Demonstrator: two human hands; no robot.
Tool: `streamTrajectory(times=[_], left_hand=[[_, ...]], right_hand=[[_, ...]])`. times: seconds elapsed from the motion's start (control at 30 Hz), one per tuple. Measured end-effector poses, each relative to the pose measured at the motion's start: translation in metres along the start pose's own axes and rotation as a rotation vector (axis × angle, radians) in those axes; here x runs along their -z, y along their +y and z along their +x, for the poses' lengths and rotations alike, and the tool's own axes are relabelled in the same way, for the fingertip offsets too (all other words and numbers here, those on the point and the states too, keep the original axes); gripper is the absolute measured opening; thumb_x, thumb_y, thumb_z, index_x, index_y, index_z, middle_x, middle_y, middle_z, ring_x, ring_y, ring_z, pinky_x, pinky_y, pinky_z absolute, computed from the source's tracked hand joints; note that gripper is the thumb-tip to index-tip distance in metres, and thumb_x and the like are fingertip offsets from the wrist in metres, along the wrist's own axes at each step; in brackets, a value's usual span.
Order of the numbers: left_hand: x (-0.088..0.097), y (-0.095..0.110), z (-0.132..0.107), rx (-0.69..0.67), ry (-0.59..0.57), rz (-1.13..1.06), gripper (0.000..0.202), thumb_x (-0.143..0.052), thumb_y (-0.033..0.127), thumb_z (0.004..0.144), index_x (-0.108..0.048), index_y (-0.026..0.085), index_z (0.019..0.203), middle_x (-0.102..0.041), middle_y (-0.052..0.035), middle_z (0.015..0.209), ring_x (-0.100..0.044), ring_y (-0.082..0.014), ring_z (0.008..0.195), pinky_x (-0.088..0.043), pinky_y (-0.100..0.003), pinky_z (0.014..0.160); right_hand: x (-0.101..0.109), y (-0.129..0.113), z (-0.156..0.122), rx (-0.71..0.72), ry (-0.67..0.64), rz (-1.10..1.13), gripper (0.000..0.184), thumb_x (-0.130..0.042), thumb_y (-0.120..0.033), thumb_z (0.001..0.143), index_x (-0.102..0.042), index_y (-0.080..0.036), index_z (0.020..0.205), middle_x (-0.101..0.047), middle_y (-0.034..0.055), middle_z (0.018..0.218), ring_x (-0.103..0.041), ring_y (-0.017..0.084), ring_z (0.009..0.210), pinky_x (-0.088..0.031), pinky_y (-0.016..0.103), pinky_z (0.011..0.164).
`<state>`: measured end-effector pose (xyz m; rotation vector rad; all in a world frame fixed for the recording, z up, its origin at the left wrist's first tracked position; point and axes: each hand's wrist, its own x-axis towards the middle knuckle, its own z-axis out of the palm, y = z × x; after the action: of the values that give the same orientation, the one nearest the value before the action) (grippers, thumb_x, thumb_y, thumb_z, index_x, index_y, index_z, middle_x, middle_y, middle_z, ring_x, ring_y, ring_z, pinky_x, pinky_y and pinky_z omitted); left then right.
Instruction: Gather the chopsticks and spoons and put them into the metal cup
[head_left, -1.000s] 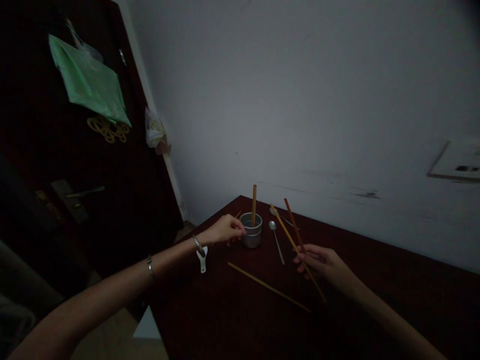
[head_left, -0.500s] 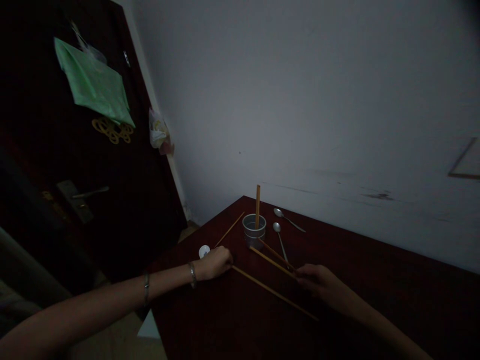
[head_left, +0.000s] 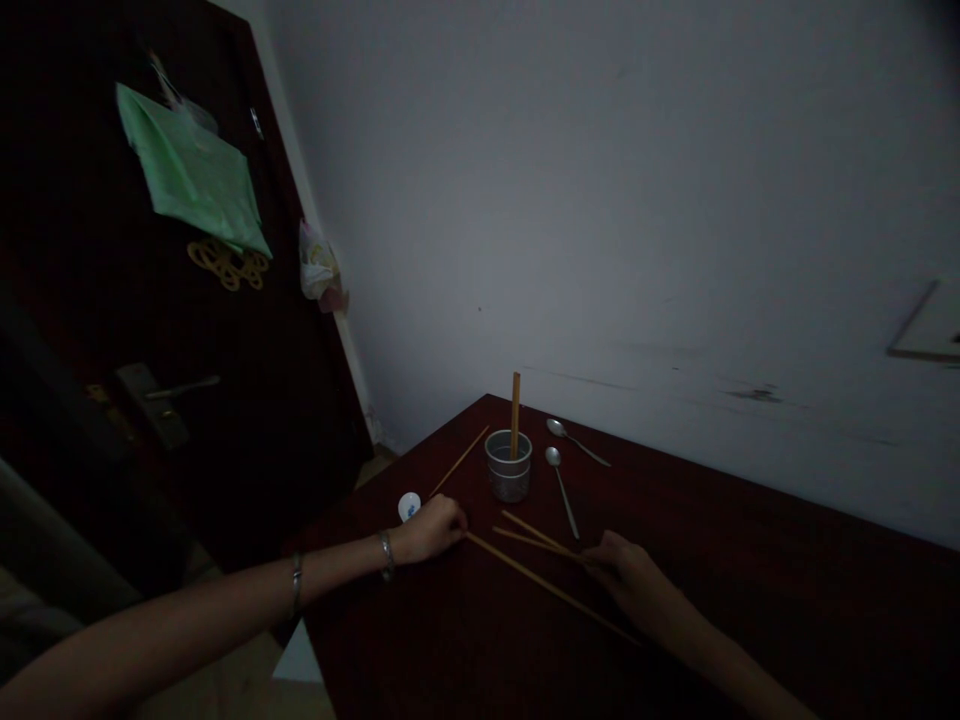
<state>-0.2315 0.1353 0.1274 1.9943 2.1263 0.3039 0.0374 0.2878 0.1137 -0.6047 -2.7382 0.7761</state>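
My left hand, with bracelets on its arm, rests on the table with fingers closed at the end of a long wooden chopstick. That chopstick slants across the tabletop toward the lower right. My right hand is closed on the ends of a pair of wooden chopsticks, their tips slightly apart and pointing left. Behind them stands a grey metal cup with wooden chopsticks upright in it. A white spoon is partly hidden behind my left hand.
Another chopstick lies left of the cup. Two metal spoons, one nearer and one farther, lie to its right. The dark red table meets a wall. A dark door stands at left.
My right hand has lowered and shifted slightly left, bringing its chopsticks down from in front of the cup, with their tips now crossing differently. My left hand has stayed in place.
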Motion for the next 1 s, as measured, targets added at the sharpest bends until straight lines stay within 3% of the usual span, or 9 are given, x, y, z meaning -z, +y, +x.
streamTrajectory(times=[0.4, 0.53, 0.77, 1.0], left_hand=[[0.004, -0.002, 0.003, 0.098, -0.058, -0.095, 0.021, -0.050, 0.006, 0.064, -0.069, 0.012, 0.070, -0.067, -0.0037, 0.070, -0.056, -0.0110, 0.061, -0.038, -0.016, 0.056], [0.009, 0.002, 0.004, 0.103, -0.062, -0.105, 0.020, -0.051, 0.008, 0.064, -0.069, 0.011, 0.071, -0.067, -0.0030, 0.069, -0.054, -0.0103, 0.060, -0.037, -0.016, 0.055], [0.005, -0.004, 0.005, 0.118, -0.059, -0.112, 0.020, -0.051, 0.012, 0.063, -0.069, 0.013, 0.072, -0.065, -0.0012, 0.066, -0.054, -0.0102, 0.058, -0.036, -0.016, 0.053], [0.019, -0.011, 0.003, 0.165, 0.001, -0.071, 0.024, -0.050, 0.020, 0.066, -0.066, 0.015, 0.083, -0.065, -0.0012, 0.070, -0.054, -0.0108, 0.058, -0.036, -0.017, 0.051]], right_hand=[[-0.005, 0.026, -0.022, -0.124, 0.025, 0.086, 0.022, -0.048, -0.026, 0.074, -0.067, -0.017, 0.081, -0.064, 0.0065, 0.082, -0.059, 0.017, 0.075, -0.043, 0.025, 0.068], [-0.008, 0.022, -0.016, -0.173, -0.004, 0.161, 0.020, -0.051, -0.028, 0.072, -0.066, -0.016, 0.075, -0.065, 0.0039, 0.072, -0.059, 0.016, 0.066, -0.041, 0.023, 0.058], [-0.008, 0.019, -0.014, -0.219, 0.061, 0.142, 0.018, -0.053, -0.032, 0.069, -0.061, -0.016, 0.069, -0.058, 0.0009, 0.059, -0.052, 0.013, 0.056, -0.033, 0.021, 0.048], [0.016, 0.026, -0.016, -0.172, 0.052, 0.479, 0.027, -0.052, -0.042, 0.071, -0.057, -0.018, 0.083, -0.055, -0.0008, 0.066, -0.051, 0.011, 0.060, -0.038, 0.020, 0.053]])
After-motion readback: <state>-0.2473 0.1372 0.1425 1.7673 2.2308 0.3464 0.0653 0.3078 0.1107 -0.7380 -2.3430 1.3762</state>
